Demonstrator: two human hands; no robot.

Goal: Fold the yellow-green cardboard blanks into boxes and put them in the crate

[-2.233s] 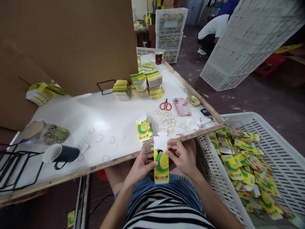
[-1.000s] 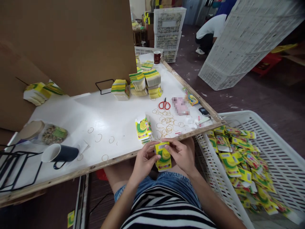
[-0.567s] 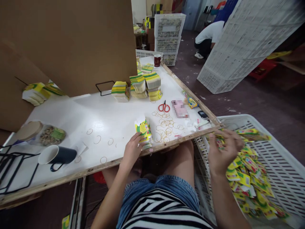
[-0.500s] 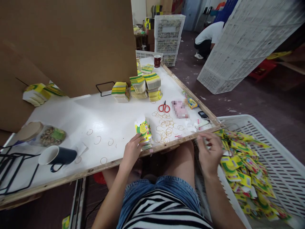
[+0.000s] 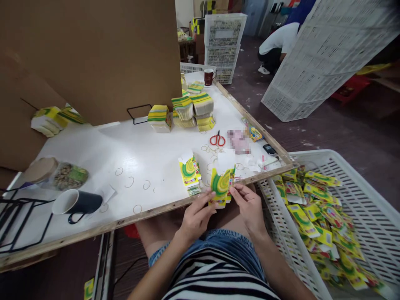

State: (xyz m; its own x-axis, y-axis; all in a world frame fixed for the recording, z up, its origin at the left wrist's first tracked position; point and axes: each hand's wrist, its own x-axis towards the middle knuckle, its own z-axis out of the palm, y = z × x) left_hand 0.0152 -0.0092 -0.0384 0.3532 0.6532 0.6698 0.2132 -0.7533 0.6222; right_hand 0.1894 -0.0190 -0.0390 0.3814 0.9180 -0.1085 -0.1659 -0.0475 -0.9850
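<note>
Between my two hands, over the table's front edge, is a yellow-green printed carton point(image 5: 221, 183) with a white flap at its top. My left hand point(image 5: 197, 214) pinches its lower left side. On its right side, the fingers of my right hand point(image 5: 248, 204) close on the edge. Just left of it a small stack of similar flat cartons point(image 5: 189, 171) lies on the white table point(image 5: 162, 166). Many more such packets point(image 5: 325, 225) fill a white plastic basket point(image 5: 353, 179) at my right.
Red-handled scissors point(image 5: 217, 138) and rubber bands point(image 5: 129, 181) lie on the table. Bundled cartons point(image 5: 203, 104) stand behind. At left are a dark mug point(image 5: 84, 205), a jar point(image 5: 70, 177) and a black wire rack point(image 5: 25, 225). Stacked crates point(image 5: 300, 66) and a crouching person point(image 5: 279, 43) are beyond.
My left hand has left the stack and moved right with a carton. My right hand has come from the basket's edge to the carton's right side.
</note>
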